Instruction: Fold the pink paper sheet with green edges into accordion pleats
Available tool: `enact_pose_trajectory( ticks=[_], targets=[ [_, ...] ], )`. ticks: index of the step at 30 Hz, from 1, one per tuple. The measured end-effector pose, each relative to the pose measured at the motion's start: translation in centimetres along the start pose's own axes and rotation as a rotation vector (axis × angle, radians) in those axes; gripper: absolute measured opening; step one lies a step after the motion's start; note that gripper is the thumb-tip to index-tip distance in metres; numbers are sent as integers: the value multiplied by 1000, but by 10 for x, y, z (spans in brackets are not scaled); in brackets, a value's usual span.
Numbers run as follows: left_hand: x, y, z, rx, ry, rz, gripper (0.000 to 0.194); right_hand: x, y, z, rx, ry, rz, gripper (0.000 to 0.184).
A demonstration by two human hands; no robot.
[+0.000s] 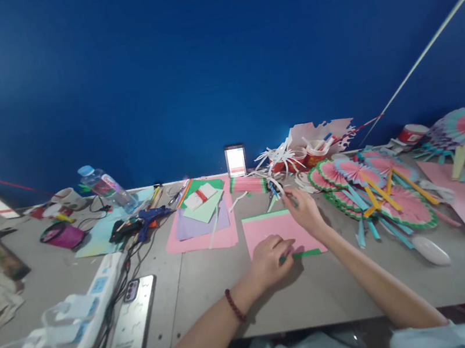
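Observation:
A pink sheet (263, 230) with green strips along its upper and lower edges lies in front of me. My left hand (273, 259) rests over its lower part, fingers apart and loosely bent, holding nothing. Beyond the sheet's upper right, my right hand (304, 208) has thumb and fingers closed together beside a curved white paper strip (276, 185). Small blue and dark items lie close to those fingertips; what is between the fingers is too small to make out. A pink pleated paper bundle (248, 185) sits just behind the sheet.
Finished paper fans (363, 177) crowd the right side, near a white mouse-shaped object (430, 250). Left are stacked coloured papers (201, 226), a glue gun (147, 220), a bottle (107, 188), a power strip (101, 294), a phone (132, 325) and a hammer (2, 254). A blue wall (216, 70) stands behind.

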State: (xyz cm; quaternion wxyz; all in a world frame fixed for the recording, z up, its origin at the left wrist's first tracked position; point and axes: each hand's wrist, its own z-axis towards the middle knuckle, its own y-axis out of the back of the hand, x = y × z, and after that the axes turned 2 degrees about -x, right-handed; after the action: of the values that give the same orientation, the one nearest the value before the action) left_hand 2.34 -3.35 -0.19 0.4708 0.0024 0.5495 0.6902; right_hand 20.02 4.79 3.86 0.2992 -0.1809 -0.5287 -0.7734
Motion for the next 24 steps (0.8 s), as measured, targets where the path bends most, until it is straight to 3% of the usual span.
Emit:
enact_pose_trajectory(
  ticks=[5,8,11,15,19,24],
  targets=[
    [8,7,0,-350,-37,-34,34,22,-14,-34,52,-237,561,42],
    [16,14,0,-452,28,-2,35,31,-28,-52,121,-272,752,49],
    [24,18,3,-496,65,14,35,33,-38,-61,136,-227,771,46],
    [30,19,9,-580,-34,21,29,26,-43,-65,136,-83,722,41],
    [29,23,12,-636,-93,-2,24,17,-46,-68,104,4,627,39],
    [25,27,13,-670,-62,-51,12,13,-49,-69,58,96,537,38]
  ],
)
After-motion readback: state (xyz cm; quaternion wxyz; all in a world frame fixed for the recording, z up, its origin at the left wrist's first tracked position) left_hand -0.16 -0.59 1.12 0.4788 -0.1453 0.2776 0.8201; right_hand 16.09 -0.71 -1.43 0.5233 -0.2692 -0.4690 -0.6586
